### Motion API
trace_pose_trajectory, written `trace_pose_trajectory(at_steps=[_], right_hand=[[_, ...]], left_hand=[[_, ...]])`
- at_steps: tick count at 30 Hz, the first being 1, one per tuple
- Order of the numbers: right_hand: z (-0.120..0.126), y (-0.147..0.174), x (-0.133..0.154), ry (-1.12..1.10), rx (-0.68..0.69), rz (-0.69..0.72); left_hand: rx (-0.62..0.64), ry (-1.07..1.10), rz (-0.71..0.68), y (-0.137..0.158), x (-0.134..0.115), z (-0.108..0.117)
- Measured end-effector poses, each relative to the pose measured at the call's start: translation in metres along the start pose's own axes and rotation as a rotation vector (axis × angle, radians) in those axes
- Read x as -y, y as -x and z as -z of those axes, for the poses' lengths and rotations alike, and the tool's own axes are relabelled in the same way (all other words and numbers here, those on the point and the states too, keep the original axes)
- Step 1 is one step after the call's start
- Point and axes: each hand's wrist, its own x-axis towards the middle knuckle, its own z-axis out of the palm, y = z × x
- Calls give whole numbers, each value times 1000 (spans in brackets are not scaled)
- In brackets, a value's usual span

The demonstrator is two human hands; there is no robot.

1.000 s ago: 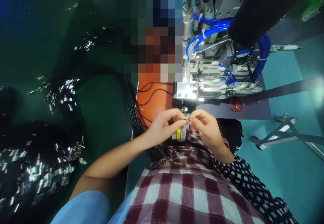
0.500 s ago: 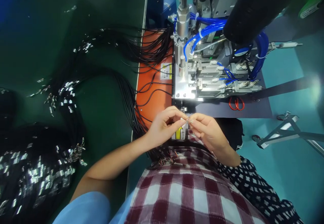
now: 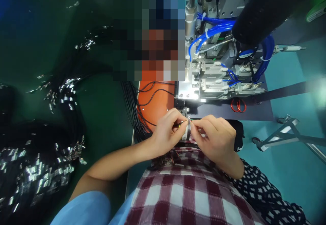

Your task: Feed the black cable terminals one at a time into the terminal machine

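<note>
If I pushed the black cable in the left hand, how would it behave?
The black cable would likely flex: it looks thin, and similar cables nearby curve loosely. It is probably light, since the left hand holds it in a fingertip pinch.

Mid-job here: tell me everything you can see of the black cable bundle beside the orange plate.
The black cable bundle is many thin, smooth, plastic-looking strands, roughly parallel and slightly fanned. It slants down between the dark green table and the orange plate, overlapping the plate's lower left corner in the picture. Its upper end runs into a blurred patch; its lower end disappears behind the left forearm, so contact there is unclear.
</note>
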Motion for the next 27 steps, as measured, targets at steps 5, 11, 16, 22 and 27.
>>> trace_pose_trajectory(at_steps=[5,11,16,22,27], right_hand=[[-13,1,4,89,-121,91],[-30,6,8,32,-177,5],[-24,1,8,92,-152,-8],[-9,-8,11,61,-14,-19],[-27,-4,20,-708,-6,-618]], left_hand=[[-61,179,75,2,4,-5],[-110,260,91,3,10,-10],[-131,233,75,2,15,-11],[-137,227,86,0,13,-12],[-154,363,104,-4,12,-10]])
